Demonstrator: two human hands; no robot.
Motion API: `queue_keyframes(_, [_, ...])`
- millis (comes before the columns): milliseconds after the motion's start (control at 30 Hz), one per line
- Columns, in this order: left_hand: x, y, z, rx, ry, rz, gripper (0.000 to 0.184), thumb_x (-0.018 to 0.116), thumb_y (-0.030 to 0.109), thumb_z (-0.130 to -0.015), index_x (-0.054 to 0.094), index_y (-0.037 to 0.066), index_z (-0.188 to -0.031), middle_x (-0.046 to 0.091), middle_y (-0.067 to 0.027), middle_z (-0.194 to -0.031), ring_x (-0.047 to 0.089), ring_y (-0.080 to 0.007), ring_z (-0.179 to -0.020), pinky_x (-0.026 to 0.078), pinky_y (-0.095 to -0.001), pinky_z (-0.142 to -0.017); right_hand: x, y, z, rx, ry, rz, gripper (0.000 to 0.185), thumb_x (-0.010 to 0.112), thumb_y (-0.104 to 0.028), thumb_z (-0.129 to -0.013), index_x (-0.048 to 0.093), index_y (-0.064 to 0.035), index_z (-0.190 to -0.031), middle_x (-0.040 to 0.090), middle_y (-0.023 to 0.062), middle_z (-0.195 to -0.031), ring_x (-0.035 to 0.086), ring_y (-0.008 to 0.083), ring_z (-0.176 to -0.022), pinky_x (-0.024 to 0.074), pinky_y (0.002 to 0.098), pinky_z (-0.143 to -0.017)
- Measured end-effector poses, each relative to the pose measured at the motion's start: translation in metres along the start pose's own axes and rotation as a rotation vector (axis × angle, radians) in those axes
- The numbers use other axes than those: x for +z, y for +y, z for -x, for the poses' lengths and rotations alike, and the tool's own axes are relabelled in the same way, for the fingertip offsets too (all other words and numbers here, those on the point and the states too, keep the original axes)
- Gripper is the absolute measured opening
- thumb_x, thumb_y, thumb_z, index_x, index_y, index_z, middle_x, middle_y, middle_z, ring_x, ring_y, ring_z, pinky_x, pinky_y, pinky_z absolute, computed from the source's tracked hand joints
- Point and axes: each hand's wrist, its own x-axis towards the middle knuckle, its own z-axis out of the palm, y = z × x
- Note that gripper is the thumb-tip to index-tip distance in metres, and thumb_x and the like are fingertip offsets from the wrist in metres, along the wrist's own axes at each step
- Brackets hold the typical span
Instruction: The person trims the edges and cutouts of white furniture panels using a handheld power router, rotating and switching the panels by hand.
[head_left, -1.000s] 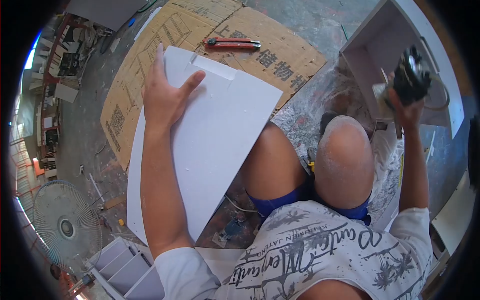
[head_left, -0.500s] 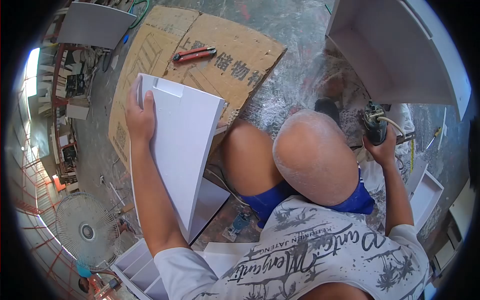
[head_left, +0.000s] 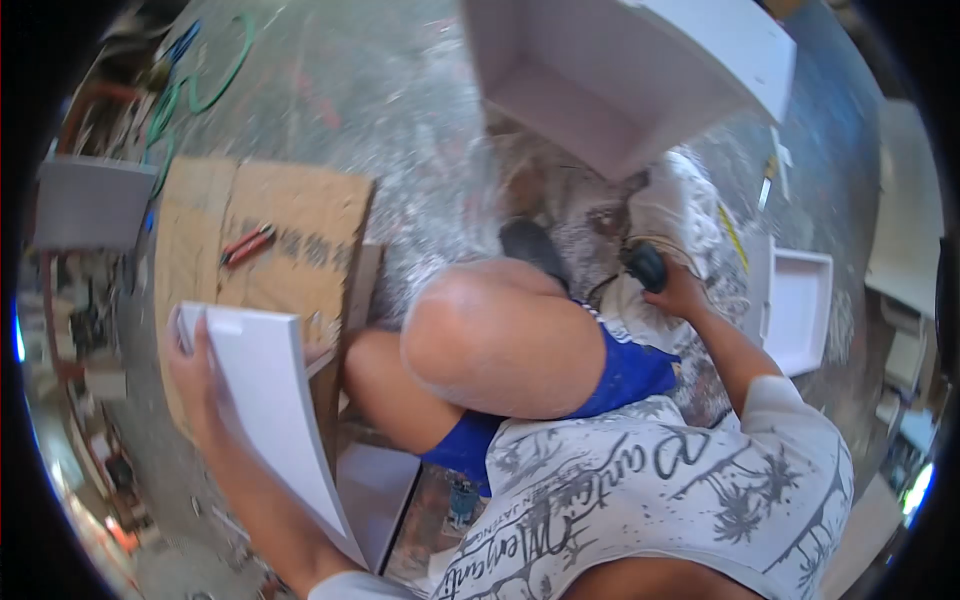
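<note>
At the lower left, my left hand (head_left: 195,368) grips the far left edge of a white panel (head_left: 262,390), which is tilted over the cardboard. A red utility knife (head_left: 247,245) lies on the cardboard sheet (head_left: 290,210), beyond the panel. On the right, my right hand (head_left: 682,290) is closed around a dark power tool (head_left: 645,266), low over white cloth (head_left: 690,215) and dusty floor. The tool's working end is not clearly visible.
A large white box-shaped cabinet (head_left: 570,110) stands beyond my knees. A shallow white tray-like piece (head_left: 800,310) lies at the right. Green hose (head_left: 215,90) curls at the upper left, near a grey panel (head_left: 95,205). A small blue tool (head_left: 462,500) sits beside my left thigh.
The view has swung right. My right hand has lowered the power tool from near the cabinet to the floor area. My left hand still holds the panel, now tilted more steeply.
</note>
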Motion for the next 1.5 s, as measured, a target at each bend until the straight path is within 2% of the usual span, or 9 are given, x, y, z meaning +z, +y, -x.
queue_keyframes(367, [-0.020,-0.016,-0.032,-0.133,-0.247,-0.045,0.063,0.069,0.031,-0.098,0.049,0.006,-0.151,0.061,-0.0219,-0.139,0.060,-0.0279,-0.126,0.044,-0.0364,-0.107,0.005,0.004,-0.011,0.023,-0.237,0.094,0.075,0.083,-0.038,-0.066,0.058,-0.0106,-0.131,0.072,0.0223,-0.110,0.069,0.0409,-0.106,0.0535,0.0509,-0.093])
queue_keyframes(600, [-0.013,-0.019,-0.023,-0.042,-0.113,-0.120,0.062,0.068,0.037,-0.098,0.051,0.010,-0.152,0.063,-0.0229,-0.136,0.063,-0.0291,-0.123,0.046,-0.0373,-0.105,0.036,0.031,-0.043,-0.096,-0.258,0.104,0.071,0.085,-0.040,-0.061,0.066,-0.0064,-0.120,0.073,0.0229,-0.107,0.068,0.0420,-0.106,0.0526,0.0490,-0.095])
queue_keyframes(933, [-0.011,-0.016,-0.022,-0.068,-0.078,-0.252,0.067,0.065,0.050,-0.097,0.053,0.013,-0.151,0.062,-0.0206,-0.140,0.064,-0.0313,-0.123,0.048,-0.0392,-0.103,0.033,0.023,-0.089,-0.159,-0.658,0.260,0.064,0.092,-0.044,-0.059,0.077,-0.0047,-0.107,0.074,0.0200,-0.111,0.070,0.0335,-0.108,0.0529,0.0438,-0.095])
queue_keyframes(1033, [-0.009,-0.018,-0.020,-0.078,-0.069,-0.244,0.067,0.064,0.051,-0.098,0.052,0.012,-0.151,0.063,-0.0191,-0.140,0.064,-0.0310,-0.124,0.048,-0.0393,-0.103,0.025,0.014,-0.094,-0.168,-0.725,0.309,0.068,0.090,-0.042,-0.062,0.072,-0.0054,-0.116,0.074,0.0192,-0.110,0.070,0.0343,-0.105,0.0522,0.0434,-0.096])
queue_keyframes(1133, [-0.003,-0.020,-0.020,-0.030,-0.075,-0.239,0.065,0.061,0.049,-0.100,0.051,0.010,-0.151,0.061,-0.0202,-0.142,0.061,-0.0325,-0.128,0.045,-0.0402,-0.107,0.012,-0.004,-0.090,-0.093,-0.789,0.328,0.065,0.091,-0.043,-0.062,0.074,-0.0080,-0.114,0.075,0.0177,-0.107,0.072,0.0311,-0.100,0.0537,0.0426,-0.091])
queue_keyframes(1233, [-0.002,0.006,-0.001,0.034,-0.018,-0.374,0.061,0.057,0.043,-0.104,0.049,0.007,-0.152,0.057,-0.0233,-0.146,0.054,-0.0360,-0.136,0.039,-0.0421,-0.114,0.018,-0.005,-0.096,-0.315,-0.732,0.445,0.059,0.090,-0.046,-0.066,0.076,-0.0113,-0.112,0.076,0.0170,-0.103,0.072,0.0278,-0.097,0.0545,0.0430,-0.088])
queue_keyframes(1367, [-0.003,-0.021,0.019,0.121,0.053,-0.246,0.063,0.059,0.036,-0.103,0.043,0.001,-0.153,0.051,-0.0266,-0.150,0.047,-0.0391,-0.142,0.035,-0.0431,-0.118,-0.007,-0.030,-0.127,-0.645,-0.643,0.540,0.048,0.077,-0.049,-0.083,0.076,-0.0085,-0.109,0.075,0.0186,-0.107,0.071,0.0340,-0.100,0.0537,0.0465,-0.089])
queue_keyframes(1433, [-0.020,0.000,0.049,0.120,0.072,-0.262,0.064,0.064,0.036,-0.100,0.045,0.004,-0.152,0.053,-0.0258,-0.147,0.049,-0.0398,-0.138,0.038,-0.0440,-0.116,-0.033,-0.076,-0.139,-0.688,-0.658,0.587,0.044,0.071,-0.046,-0.092,0.075,-0.0056,-0.107,0.075,0.0195,-0.107,0.071,0.0369,-0.100,0.0538,0.0476,-0.087])
queue_keyframes(1500, [-0.040,-0.005,0.075,0.148,0.096,-0.244,0.065,0.066,0.036,-0.098,0.046,0.007,-0.152,0.053,-0.0245,-0.147,0.051,-0.0395,-0.137,0.039,-0.0443,-0.115,-0.086,-0.161,-0.112,-0.529,-0.571,0.361,0.033,0.075,-0.030,-0.091,0.073,-0.0019,-0.108,0.076,0.0182,-0.104,0.072,0.0340,-0.096,0.0551,0.0425,-0.083])
